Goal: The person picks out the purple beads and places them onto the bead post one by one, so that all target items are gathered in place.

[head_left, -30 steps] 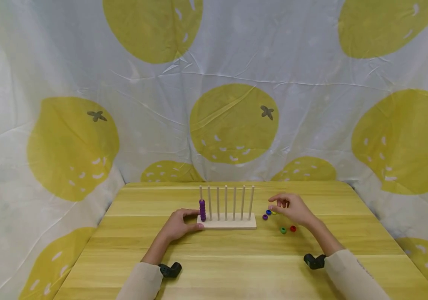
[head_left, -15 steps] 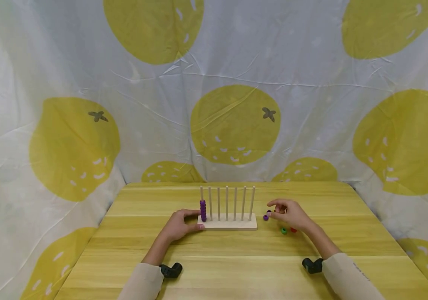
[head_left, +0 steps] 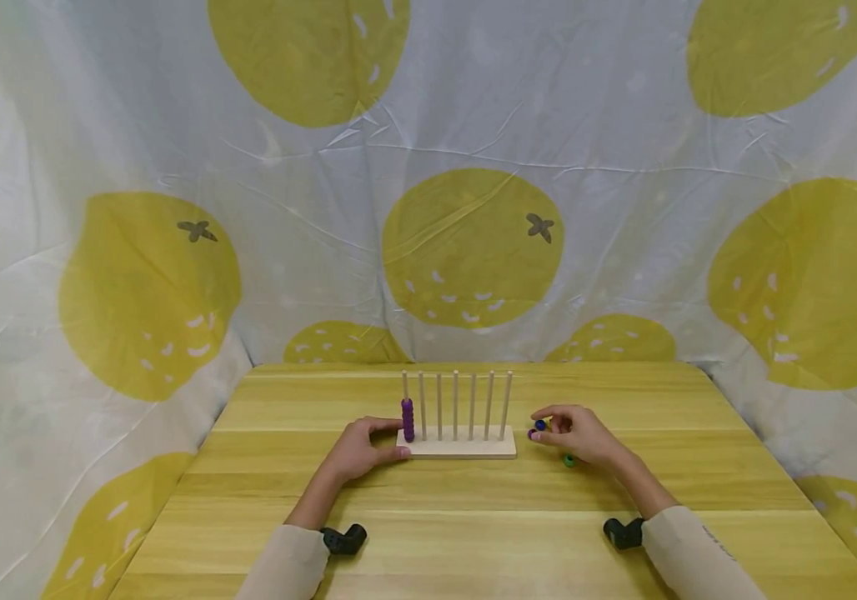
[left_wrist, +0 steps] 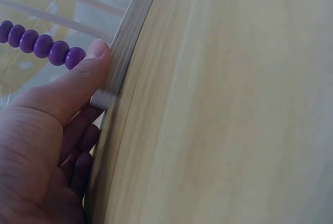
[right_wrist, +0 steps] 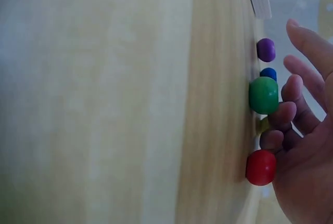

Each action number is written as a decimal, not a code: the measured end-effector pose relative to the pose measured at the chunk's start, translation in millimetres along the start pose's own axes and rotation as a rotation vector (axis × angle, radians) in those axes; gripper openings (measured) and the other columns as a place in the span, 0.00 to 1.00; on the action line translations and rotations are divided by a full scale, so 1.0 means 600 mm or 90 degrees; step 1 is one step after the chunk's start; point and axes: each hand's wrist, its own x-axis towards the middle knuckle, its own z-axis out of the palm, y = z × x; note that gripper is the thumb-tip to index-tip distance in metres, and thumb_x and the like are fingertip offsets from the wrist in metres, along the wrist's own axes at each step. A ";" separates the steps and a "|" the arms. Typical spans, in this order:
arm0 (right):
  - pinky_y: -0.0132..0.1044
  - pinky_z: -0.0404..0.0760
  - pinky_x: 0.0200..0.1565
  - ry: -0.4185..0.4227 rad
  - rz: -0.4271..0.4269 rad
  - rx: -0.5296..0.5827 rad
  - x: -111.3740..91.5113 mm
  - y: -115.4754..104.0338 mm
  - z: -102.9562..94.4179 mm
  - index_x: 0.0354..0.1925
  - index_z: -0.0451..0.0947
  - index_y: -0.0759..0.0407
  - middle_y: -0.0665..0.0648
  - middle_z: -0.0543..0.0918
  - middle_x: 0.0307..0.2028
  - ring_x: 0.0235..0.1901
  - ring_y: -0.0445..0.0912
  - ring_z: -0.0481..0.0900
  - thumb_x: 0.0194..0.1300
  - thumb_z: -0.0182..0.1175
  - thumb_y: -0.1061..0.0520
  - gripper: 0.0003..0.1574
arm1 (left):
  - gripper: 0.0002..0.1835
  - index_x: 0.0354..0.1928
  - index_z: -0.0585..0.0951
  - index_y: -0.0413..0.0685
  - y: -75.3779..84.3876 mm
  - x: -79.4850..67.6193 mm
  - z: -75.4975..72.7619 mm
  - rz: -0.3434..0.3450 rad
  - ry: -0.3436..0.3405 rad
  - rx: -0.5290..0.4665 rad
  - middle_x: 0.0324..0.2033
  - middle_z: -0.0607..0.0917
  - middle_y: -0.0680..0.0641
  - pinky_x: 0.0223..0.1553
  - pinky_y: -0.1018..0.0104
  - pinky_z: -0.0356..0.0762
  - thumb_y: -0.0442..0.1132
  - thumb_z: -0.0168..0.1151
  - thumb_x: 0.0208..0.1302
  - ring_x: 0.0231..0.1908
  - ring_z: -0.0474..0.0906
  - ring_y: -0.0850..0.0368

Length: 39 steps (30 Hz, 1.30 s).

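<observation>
My left hand (head_left: 357, 450) grips the left end of a wooden peg stand (head_left: 466, 450), its thumb on the front edge of the base. Several purple beads (head_left: 408, 421) are stacked on the leftmost peg; the other pegs are bare. To the right of the stand, my right hand (head_left: 582, 435) hovers low with thumb and index finger spread around a loose purple bead (right_wrist: 266, 50), which sits on the table. Close by lie a blue bead (head_left: 540, 425), a green bead (head_left: 568, 460) and a red bead (right_wrist: 261, 167). A yellow bead (right_wrist: 263, 125) is partly hidden by the fingers.
The wooden table (head_left: 458, 525) runs back to a hanging cloth (head_left: 608, 250) printed with yellow fruit. Black wrist devices sit on both forearms, one of them the left wrist device (head_left: 343, 540).
My right hand has moved slightly left and toward me, from above the blue and yellow beads to the purple one. It now covers the red bead in the head view. The left hand stays put.
</observation>
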 end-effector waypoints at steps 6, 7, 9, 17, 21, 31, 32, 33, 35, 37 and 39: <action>0.30 0.71 0.27 -0.007 -0.005 -0.018 0.003 0.006 0.003 0.55 0.86 0.61 0.52 0.78 0.28 0.25 0.40 0.71 0.69 0.70 0.48 0.23 | 0.32 0.61 0.85 0.60 0.003 0.000 0.000 -0.001 0.002 -0.003 0.61 0.84 0.50 0.72 0.42 0.68 0.60 0.79 0.54 0.68 0.74 0.43; 0.30 0.71 0.27 -0.007 -0.005 -0.021 0.003 0.007 0.004 0.54 0.86 0.60 0.52 0.78 0.28 0.25 0.39 0.71 0.68 0.70 0.49 0.22 | 0.32 0.61 0.85 0.60 0.003 0.000 0.000 -0.001 0.002 -0.002 0.61 0.84 0.50 0.72 0.42 0.68 0.60 0.79 0.54 0.68 0.74 0.43; 0.30 0.70 0.26 -0.008 -0.009 -0.026 0.004 0.010 0.004 0.53 0.87 0.59 0.51 0.78 0.27 0.24 0.39 0.70 0.68 0.70 0.50 0.20 | 0.32 0.61 0.85 0.60 0.003 0.000 0.000 -0.001 0.003 0.000 0.61 0.84 0.50 0.71 0.42 0.68 0.60 0.79 0.54 0.68 0.74 0.43; 0.29 0.70 0.23 -0.009 -0.016 -0.033 0.004 0.015 0.009 0.53 0.87 0.59 0.50 0.78 0.25 0.21 0.38 0.70 0.68 0.70 0.52 0.19 | 0.32 0.60 0.86 0.60 0.002 0.001 -0.001 0.001 0.001 -0.001 0.61 0.84 0.50 0.71 0.42 0.68 0.60 0.79 0.54 0.68 0.74 0.44; 0.29 0.69 0.23 -0.006 -0.013 -0.027 0.004 0.015 0.011 0.53 0.87 0.60 0.50 0.79 0.25 0.21 0.38 0.70 0.68 0.70 0.52 0.19 | 0.32 0.60 0.86 0.60 0.003 -0.001 -0.001 0.001 0.001 0.000 0.61 0.85 0.50 0.72 0.41 0.68 0.59 0.79 0.53 0.69 0.74 0.43; 0.30 0.70 0.25 0.001 -0.001 -0.025 0.003 0.016 0.011 0.49 0.89 0.60 0.50 0.78 0.25 0.22 0.39 0.71 0.68 0.70 0.53 0.15 | 0.31 0.60 0.86 0.59 0.002 0.000 -0.001 0.001 0.002 0.000 0.61 0.85 0.50 0.72 0.41 0.67 0.59 0.79 0.54 0.69 0.73 0.43; 0.29 0.70 0.25 0.002 0.002 -0.023 0.003 0.016 0.010 0.49 0.89 0.59 0.50 0.78 0.25 0.22 0.39 0.71 0.68 0.70 0.52 0.15 | 0.31 0.60 0.86 0.59 0.002 0.000 -0.001 0.002 0.002 0.000 0.61 0.85 0.50 0.72 0.41 0.67 0.59 0.79 0.54 0.69 0.73 0.43; 0.29 0.70 0.25 0.002 0.006 -0.020 0.002 0.016 0.009 0.49 0.89 0.59 0.50 0.78 0.25 0.21 0.39 0.71 0.69 0.70 0.52 0.15 | 0.31 0.60 0.86 0.60 0.002 0.000 -0.001 0.001 0.002 0.001 0.61 0.85 0.50 0.72 0.41 0.67 0.59 0.79 0.54 0.69 0.73 0.43; 0.29 0.70 0.25 0.002 0.014 -0.019 0.001 0.014 0.007 0.48 0.89 0.58 0.50 0.78 0.25 0.21 0.39 0.71 0.69 0.69 0.52 0.14 | 0.31 0.60 0.86 0.60 0.002 0.000 -0.001 0.002 0.000 0.001 0.61 0.85 0.50 0.72 0.41 0.67 0.59 0.79 0.54 0.69 0.73 0.43; 0.29 0.70 0.24 0.001 0.021 -0.021 -0.001 0.011 0.005 0.48 0.89 0.57 0.50 0.79 0.26 0.20 0.39 0.71 0.69 0.69 0.51 0.14 | 0.31 0.60 0.86 0.60 0.002 -0.001 -0.002 0.002 -0.002 0.000 0.61 0.85 0.50 0.72 0.41 0.67 0.59 0.79 0.54 0.69 0.73 0.43; 0.30 0.71 0.24 0.000 0.018 -0.024 -0.003 0.008 0.000 0.48 0.89 0.57 0.51 0.79 0.26 0.20 0.39 0.71 0.69 0.69 0.50 0.14 | 0.32 0.60 0.86 0.60 0.002 -0.001 -0.002 -0.001 -0.003 0.000 0.61 0.84 0.50 0.72 0.41 0.67 0.59 0.79 0.54 0.69 0.73 0.43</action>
